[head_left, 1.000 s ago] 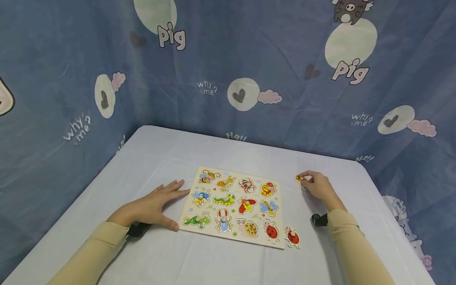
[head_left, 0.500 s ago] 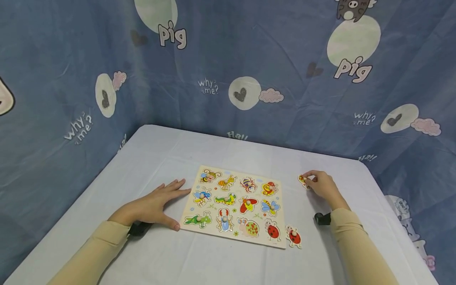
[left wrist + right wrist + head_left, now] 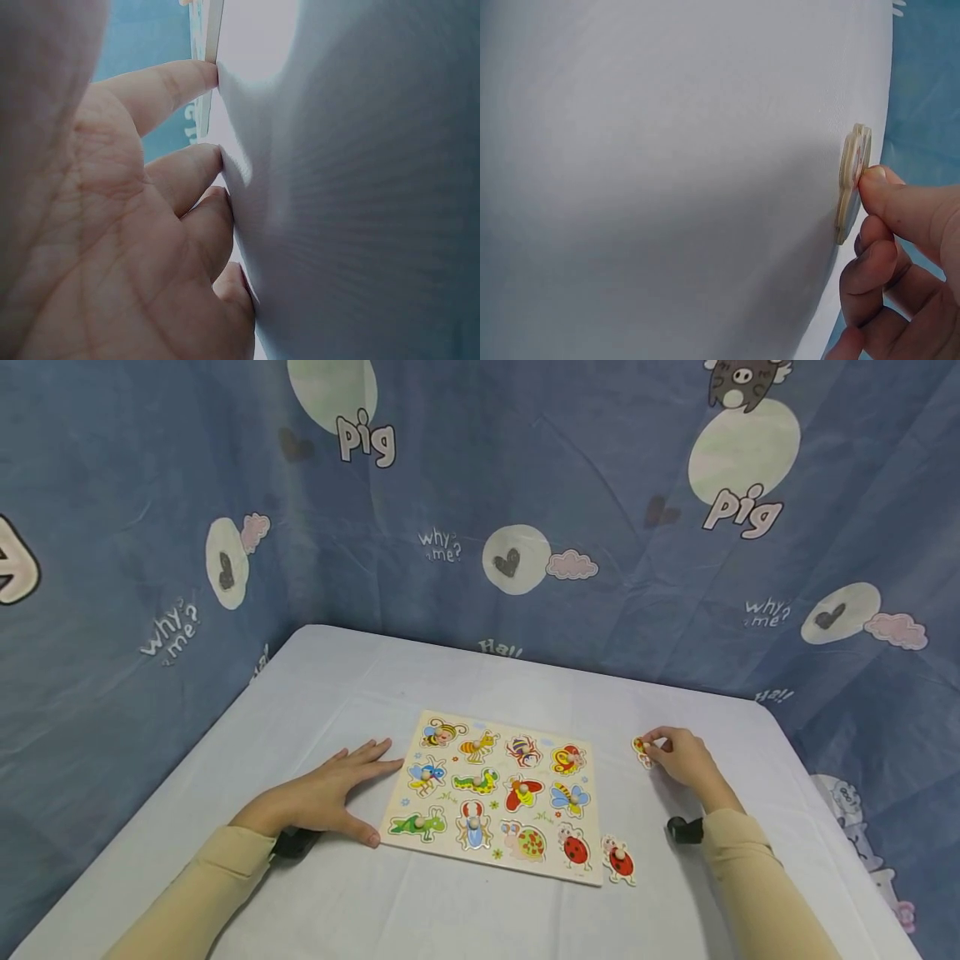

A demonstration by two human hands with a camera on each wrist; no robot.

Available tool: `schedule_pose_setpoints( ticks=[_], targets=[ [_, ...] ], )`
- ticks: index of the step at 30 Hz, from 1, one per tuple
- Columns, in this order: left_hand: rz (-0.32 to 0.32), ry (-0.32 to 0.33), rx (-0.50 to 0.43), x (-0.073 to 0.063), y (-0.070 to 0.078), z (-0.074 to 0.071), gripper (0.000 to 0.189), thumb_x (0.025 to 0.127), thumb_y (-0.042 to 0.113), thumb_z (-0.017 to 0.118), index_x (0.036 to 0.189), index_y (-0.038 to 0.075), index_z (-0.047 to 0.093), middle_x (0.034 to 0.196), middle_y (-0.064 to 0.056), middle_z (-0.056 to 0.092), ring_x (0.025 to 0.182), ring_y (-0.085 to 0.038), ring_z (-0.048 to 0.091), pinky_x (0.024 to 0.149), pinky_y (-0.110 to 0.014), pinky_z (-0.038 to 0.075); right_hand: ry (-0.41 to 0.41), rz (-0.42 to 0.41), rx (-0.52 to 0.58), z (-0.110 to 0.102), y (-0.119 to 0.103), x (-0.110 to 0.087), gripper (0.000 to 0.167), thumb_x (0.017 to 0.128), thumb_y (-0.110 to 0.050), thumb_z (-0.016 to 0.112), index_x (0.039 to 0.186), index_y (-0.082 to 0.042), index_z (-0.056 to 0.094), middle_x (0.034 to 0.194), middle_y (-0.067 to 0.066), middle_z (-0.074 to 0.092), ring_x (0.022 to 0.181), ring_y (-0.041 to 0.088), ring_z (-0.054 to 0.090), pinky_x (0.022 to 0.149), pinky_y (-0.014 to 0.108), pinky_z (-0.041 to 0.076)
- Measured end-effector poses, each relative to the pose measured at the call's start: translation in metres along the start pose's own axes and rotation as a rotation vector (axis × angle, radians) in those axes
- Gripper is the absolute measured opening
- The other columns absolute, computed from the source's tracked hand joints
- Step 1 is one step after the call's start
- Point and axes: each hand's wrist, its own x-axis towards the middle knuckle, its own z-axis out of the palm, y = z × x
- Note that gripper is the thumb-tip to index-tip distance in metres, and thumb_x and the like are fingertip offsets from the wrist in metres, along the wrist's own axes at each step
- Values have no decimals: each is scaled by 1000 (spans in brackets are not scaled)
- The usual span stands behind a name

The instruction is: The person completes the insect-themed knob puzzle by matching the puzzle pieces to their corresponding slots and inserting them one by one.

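Note:
My right hand (image 3: 684, 764) pinches a small wooden puzzle piece (image 3: 641, 752) with yellow, green and red on it, beyond the board's right side. In the right wrist view the piece (image 3: 853, 184) shows edge-on at the thumb, close to the cloth; whether it touches is unclear. My left hand (image 3: 322, 793) rests on the table, fingers spread, with index finger and thumb at the left edge of the puzzle board (image 3: 547, 817). Knobbed insect pieces sit in most of the board's places. The snail picture (image 3: 522, 841) and ladybug picture (image 3: 573, 847) show no knob.
A loose ladybug piece (image 3: 618, 860) with a knob lies just off the board's lower right corner. White cloth covers the table (image 3: 480, 914). Behind it hangs a blue printed curtain (image 3: 420, 602). A black wrist camera (image 3: 682, 830) sits under the right sleeve.
My right hand has shifted slightly right and nearer with its puzzle piece, which has turned a little. The left hand and board stay in place, apart from slight camera shift.

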Motion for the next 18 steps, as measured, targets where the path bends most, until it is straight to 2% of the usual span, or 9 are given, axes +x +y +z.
schedule_pose_setpoints(
  ticks=[6, 12, 18],
  targets=[
    [-4, -4, -6, 0, 1, 0, 116, 69, 61, 95, 164, 15, 46, 178, -22, 21, 165, -51, 14, 130, -76, 8, -11, 3, 1, -1, 4, -6, 24, 105, -16, 67, 122, 1, 71, 81, 6, 58, 72, 19, 53, 63, 31, 41],
    [-4, 0, -4, 0, 3, -1, 116, 69, 61, 95, 164, 14, 47, 178, -23, 22, 165, -52, 14, 130, -76, 9, 6, -29, -5, -2, 8, -12, 22, 105, -16, 67, 118, 2, 72, 78, 4, 57, 71, 18, 51, 63, 31, 40],
    [-10, -3, -3, 0, 1, 0, 117, 69, 63, 95, 164, 16, 46, 179, -21, 21, 166, -50, 14, 131, -76, 9, -4, -15, -10, -2, 7, -18, 23, 105, -16, 67, 118, 3, 71, 80, 6, 56, 72, 20, 51, 64, 32, 39]
  ],
)
